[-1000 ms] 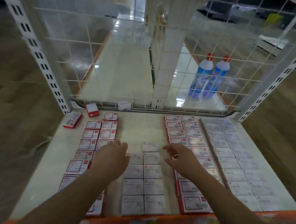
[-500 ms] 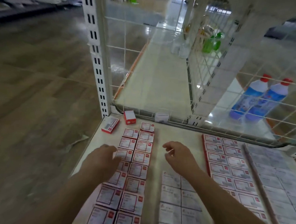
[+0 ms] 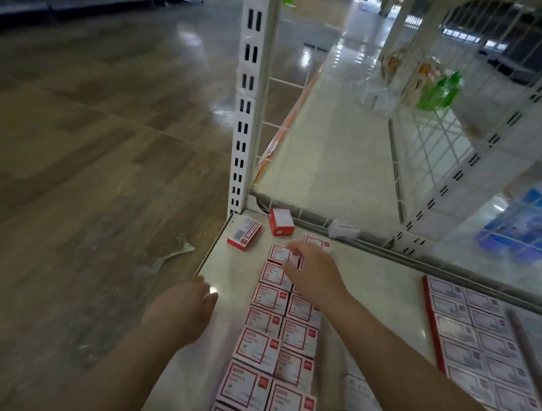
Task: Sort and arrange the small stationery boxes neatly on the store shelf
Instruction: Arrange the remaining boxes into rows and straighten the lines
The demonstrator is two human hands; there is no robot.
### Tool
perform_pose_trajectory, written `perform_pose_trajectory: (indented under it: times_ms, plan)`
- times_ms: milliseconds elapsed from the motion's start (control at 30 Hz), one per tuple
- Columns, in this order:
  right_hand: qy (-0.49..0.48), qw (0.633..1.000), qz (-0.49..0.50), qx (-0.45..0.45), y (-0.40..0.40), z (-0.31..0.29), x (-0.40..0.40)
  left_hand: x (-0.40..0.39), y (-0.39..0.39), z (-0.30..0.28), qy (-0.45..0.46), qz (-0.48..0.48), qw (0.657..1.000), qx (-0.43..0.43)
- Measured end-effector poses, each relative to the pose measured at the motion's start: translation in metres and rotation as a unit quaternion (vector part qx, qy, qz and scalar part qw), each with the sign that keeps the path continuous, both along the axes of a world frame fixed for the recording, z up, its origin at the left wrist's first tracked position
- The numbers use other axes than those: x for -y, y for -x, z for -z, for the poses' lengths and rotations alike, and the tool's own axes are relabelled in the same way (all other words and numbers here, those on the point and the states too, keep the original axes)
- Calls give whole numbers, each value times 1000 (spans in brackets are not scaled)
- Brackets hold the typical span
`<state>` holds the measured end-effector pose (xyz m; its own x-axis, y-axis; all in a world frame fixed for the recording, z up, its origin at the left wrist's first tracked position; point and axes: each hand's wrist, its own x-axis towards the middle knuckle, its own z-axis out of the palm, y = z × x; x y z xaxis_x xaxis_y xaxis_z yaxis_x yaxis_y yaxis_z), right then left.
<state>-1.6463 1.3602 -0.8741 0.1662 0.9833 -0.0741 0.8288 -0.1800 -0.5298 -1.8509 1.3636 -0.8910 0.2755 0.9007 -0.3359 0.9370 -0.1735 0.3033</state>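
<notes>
Now over the far end of the left double row of boxes (image 3: 271,328) on the shelf (image 3: 371,281): right hand (image 3: 314,273), fingers loose, gripping nothing. Left hand (image 3: 187,307) likewise relaxed above the shelf's left edge. Two loose boxes (image 3: 244,234) askew near the back corner.

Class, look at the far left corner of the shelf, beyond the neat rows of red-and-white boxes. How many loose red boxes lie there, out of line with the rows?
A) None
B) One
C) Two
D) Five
C: two loose red boxes sit near the corner post, one lying flat and askew, the other standing on its side, both beyond the neat rows.
</notes>
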Motion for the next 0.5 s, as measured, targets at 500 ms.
perform_pose_trajectory:
  times_ms: [500]
  plan:
    - [78,996,-50,-11,43,2,-64,-10,0,-1,15,-25,999,18]
